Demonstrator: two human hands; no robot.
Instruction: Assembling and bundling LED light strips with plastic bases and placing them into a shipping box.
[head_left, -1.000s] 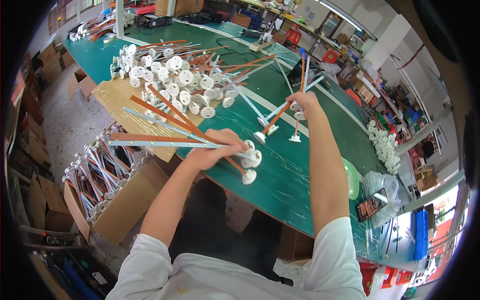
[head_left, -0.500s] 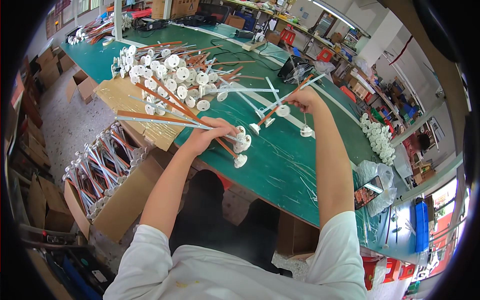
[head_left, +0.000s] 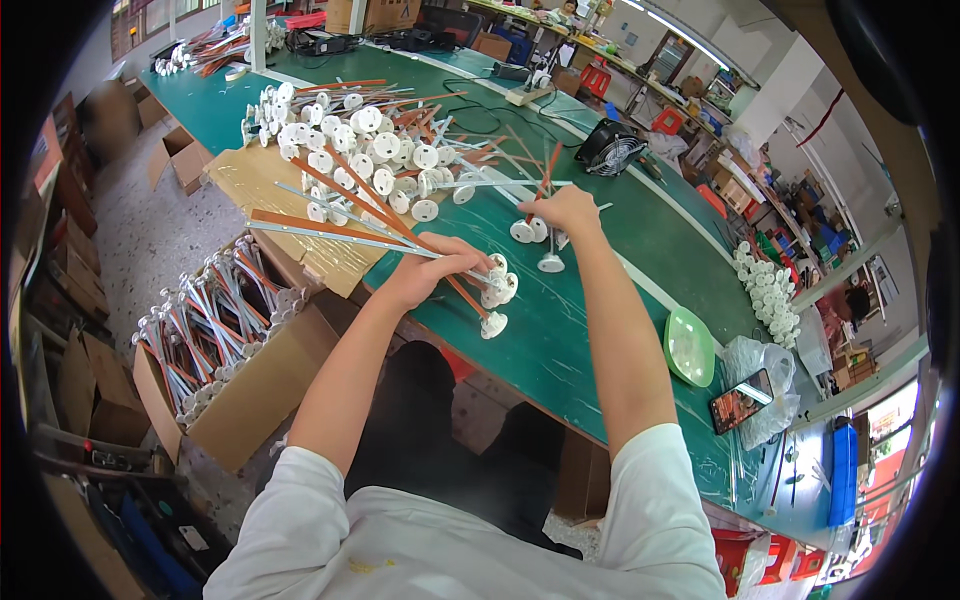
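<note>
My left hand (head_left: 430, 272) is closed round a small bundle of orange and silver strips with white round end caps (head_left: 498, 290). The strips' long ends point left over the cardboard, and the caps stick out past the fingers. Farther right, my right hand (head_left: 565, 212) is closed on a few strips (head_left: 545, 175) of the same kind. Their white caps (head_left: 528, 231) show below the fingers, close to the table; part of the strips is hidden by the hand. Just beyond both hands lies a large pile of these capped strips (head_left: 385, 148).
The green table (head_left: 540, 340) has a cardboard sheet (head_left: 290, 235) under the pile. An open carton (head_left: 265, 400) of more strips stands at left. On the right are a green tray (head_left: 690, 347), a phone (head_left: 742, 400), a plastic bag (head_left: 765, 360) and white caps (head_left: 766, 290). A black fan (head_left: 612, 148) stands behind.
My right hand has moved left and nearer the pile, with strips in its fingers. The green tray, hidden behind my forearm before, now shows. My left hand keeps its bundle; the view has shifted slightly.
</note>
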